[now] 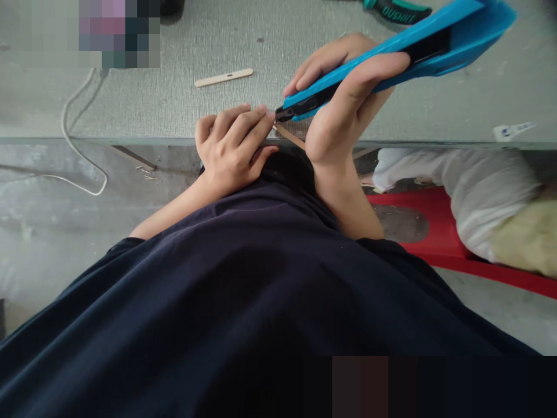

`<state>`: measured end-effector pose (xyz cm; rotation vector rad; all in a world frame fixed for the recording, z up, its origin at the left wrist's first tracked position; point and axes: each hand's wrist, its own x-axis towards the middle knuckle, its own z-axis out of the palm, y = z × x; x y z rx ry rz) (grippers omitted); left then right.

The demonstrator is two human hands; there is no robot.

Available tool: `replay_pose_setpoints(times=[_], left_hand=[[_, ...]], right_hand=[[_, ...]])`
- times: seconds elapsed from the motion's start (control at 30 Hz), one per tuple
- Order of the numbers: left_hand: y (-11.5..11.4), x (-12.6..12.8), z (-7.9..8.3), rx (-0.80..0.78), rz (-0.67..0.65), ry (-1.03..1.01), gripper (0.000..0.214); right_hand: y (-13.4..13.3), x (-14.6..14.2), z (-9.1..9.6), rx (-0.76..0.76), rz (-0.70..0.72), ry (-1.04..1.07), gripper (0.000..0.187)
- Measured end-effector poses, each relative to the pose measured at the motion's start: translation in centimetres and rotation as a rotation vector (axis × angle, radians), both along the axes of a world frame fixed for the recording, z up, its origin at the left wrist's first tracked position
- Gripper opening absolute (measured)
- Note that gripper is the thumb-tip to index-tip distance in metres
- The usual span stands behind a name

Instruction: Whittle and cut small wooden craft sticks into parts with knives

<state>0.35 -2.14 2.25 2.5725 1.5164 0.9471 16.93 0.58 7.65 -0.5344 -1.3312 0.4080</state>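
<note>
at table edge (108, 138), left hand (232, 148) clamps a half-hidden stick (290, 137); right hand (343, 110) fingers grip blue knife (404, 49).

Table (130, 98) bears a spare stick (224, 77) and green-handled tool (398, 10).

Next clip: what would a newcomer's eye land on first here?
The big blue knife in the right hand stands out at upper right, its tip angled down at the table edge. Right beside the tip, the left hand holds a thin wooden stick at that edge. A second stick lies alone farther back on the grey table.
</note>
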Motion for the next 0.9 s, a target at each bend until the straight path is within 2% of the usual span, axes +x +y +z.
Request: replay_pose_setpoints(times=[0.27,0.43,0.7,0.9], left_hand=[[-0.08,0.07,0.08,-0.005,0.007,-0.004,0.059],[-0.17,0.09,0.18,-0.020,0.008,0.002,0.060],[0.13,-0.09,-0.35,0.015,0.004,0.003,0.059],[0.02,-0.02,-0.27,0.013,0.005,0.008,0.059]], right_hand=[[0.35,-0.12,-0.29,0.046,0.000,0.043,0.067],[0.18,-0.01,-0.26,0.002,0.024,0.021,0.066],[0.47,0.11,-0.52,0.032,0.014,-0.004,0.066],[1.03,0.07,-1.06,0.114,0.058,0.001,0.044]])
